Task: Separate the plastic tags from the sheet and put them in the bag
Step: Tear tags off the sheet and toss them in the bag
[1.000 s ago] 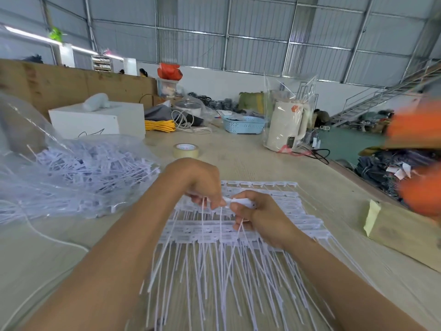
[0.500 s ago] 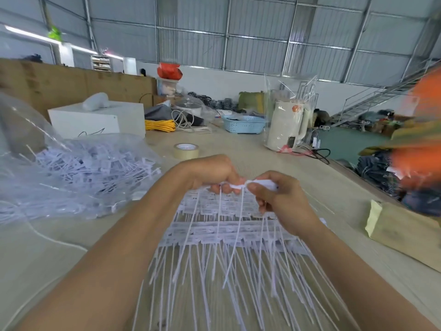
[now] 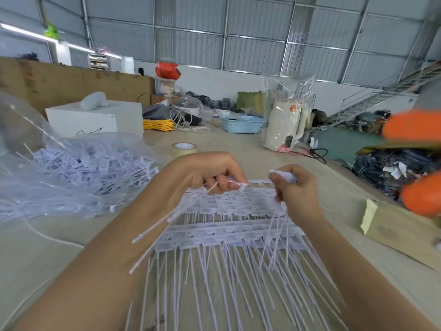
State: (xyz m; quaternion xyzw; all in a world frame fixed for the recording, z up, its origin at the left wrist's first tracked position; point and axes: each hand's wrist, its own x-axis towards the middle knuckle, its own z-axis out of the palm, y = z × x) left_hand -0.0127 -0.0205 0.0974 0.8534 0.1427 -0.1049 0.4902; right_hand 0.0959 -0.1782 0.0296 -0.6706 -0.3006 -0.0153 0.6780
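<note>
We hold torn-off plastic tags (image 3: 181, 211) pinched in our left hand (image 3: 210, 173) and more in our right hand (image 3: 296, 189), above the tag sheet (image 3: 229, 232) lying flat on the table (image 3: 238, 144), probably so strips snap free. The clear bag (image 3: 71, 173) lies open at left, within reach. No writing is legible.

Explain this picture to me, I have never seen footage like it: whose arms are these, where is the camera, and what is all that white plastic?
No machine here: a person wears a camera on the head, looking down at their own arms. The left hand grips a few long-tailed white plastic tags; the right hand pinches another bunch. Beneath them, on the table, lies the sheet of tags not yet separated. To the left, a clear bag holds loose tags. Behind sit a tape roll and a blue basket.
</note>
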